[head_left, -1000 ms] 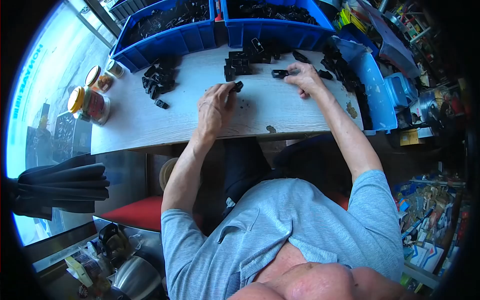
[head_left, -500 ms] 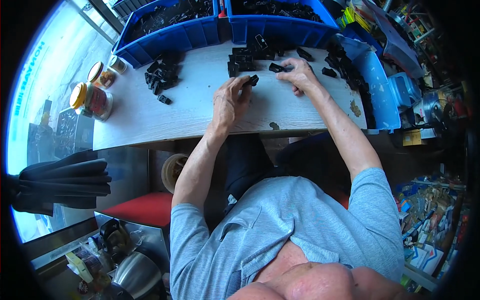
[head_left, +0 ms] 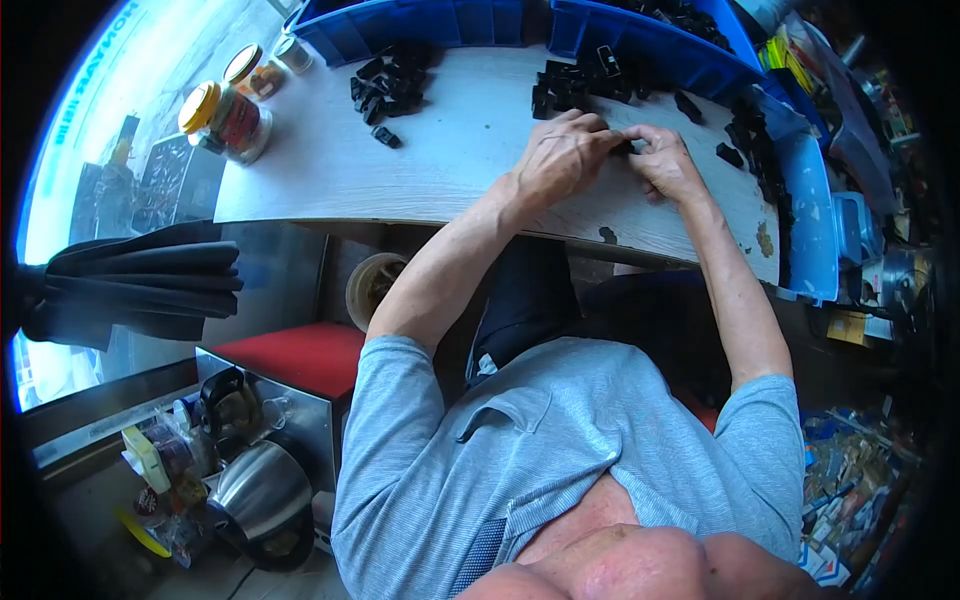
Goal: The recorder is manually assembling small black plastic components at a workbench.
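Two hands work close together above the table (head_left: 330, 185): your left hand (head_left: 566, 158) bunches its fingers, on what I cannot tell, just left of a mostly hidden black piece (head_left: 629, 147), which your right hand (head_left: 664, 165) pinches. A yellow-lidded jar (head_left: 238, 128) with reddish contents stands far left, then a blue crate (head_left: 590, 30) holds black parts (head_left: 690, 18), and a light-blue bin (head_left: 810, 195) has more heaped along its left side.

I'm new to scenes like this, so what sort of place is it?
Probably a small workshop, though I can't be sure: piles of small black parts lie on a chipped table, and a blue plastic bin behind them holds more.
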Motion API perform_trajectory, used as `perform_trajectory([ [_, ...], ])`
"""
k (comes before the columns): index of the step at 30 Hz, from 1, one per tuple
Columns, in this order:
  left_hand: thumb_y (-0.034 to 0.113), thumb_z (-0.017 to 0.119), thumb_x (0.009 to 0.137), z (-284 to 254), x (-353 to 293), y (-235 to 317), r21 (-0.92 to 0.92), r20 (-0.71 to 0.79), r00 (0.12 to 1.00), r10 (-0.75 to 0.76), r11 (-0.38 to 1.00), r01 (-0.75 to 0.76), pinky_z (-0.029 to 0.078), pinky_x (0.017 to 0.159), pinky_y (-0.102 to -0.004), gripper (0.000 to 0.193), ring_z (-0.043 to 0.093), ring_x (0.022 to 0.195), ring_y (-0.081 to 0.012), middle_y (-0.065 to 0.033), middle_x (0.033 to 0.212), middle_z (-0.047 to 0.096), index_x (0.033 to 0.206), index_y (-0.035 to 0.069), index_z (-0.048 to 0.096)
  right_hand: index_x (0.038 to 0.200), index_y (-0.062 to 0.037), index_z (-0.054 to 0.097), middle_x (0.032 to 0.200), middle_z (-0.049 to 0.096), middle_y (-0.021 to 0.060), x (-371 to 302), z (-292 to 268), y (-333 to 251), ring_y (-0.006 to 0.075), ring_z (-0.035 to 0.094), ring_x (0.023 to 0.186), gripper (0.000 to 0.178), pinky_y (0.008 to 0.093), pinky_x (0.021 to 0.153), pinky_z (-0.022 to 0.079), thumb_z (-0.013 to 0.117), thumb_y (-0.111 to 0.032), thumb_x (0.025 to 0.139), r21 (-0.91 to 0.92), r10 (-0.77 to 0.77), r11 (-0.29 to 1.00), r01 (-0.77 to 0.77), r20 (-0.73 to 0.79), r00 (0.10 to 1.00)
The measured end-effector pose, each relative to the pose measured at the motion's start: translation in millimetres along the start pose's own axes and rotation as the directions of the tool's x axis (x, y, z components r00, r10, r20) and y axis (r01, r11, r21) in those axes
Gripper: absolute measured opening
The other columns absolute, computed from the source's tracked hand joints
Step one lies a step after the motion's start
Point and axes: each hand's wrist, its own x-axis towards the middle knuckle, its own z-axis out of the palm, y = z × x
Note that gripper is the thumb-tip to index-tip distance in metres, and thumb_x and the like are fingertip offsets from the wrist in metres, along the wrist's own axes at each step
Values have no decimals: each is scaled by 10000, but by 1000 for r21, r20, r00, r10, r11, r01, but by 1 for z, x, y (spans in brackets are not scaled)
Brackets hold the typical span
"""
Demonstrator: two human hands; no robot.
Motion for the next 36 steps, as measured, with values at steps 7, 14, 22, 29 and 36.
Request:
perform_trajectory([
  [7, 75, 710, 909, 7, 6, -2, -37, -18, 999, 29, 999, -30, 597, 861, -348, 313, 694, 1014, -267, -112, 1137, 706, 1215, 137, 739, 1202, -39, 658, 556, 488, -4, 1, 0, 10, 97, 415, 378, 380, 268, 352, 309, 590, -29, 829, 57, -72, 995, 77, -93, 993],
  [14, 59, 739, 868, 8, 2, -3, 12, 27, 998, 61, 998, -61, 587, 881, -370, 380, 697, 1030, -277, -111, 1152, 693, 1236, 154, 724, 1188, -80, 674, 576, 486, -17, -3, 3, 2, 85, 444, 412, 361, 256, 369, 336, 606, -24, 838, 68, -38, 997, 43, -68, 997],
  [22, 78, 679, 911, 8, -1, 8, 39, 30, 995, 95, 995, -97, 515, 988, -411, 404, 657, 1152, -301, -93, 1275, 679, 1307, 158, 682, 1160, -79, 682, 565, 467, -33, 0, -2, 13, 82, 438, 409, 316, 259, 370, 353, 642, -47, 848, 61, -70, 995, 75, -81, 994],
  [29, 123, 587, 953, 6, -12, 11, 107, 92, 996, -10, 994, 0, 477, 1012, -432, 403, 607, 1219, -308, -81, 1307, 657, 1352, 139, 637, 1140, -74, 681, 558, 471, -35, 2, 6, 9, 87, 440, 406, 281, 260, 369, 341, 704, -91, 861, 55, -89, 994, 92, -65, 994],
  [36, 0, 700, 851, -31, -39, 7, -165, -373, 893, -251, 965, 203, 530, 966, -436, 358, 622, 1127, -374, -157, 1244, 654, 1194, 103, 685, 1151, -24, 655, 568, 515, -27, -1, -5, 21, 86, 457, 407, 362, 248, 367, 352, 778, -174, 844, 93, -116, 988, 126, -113, 987],
])
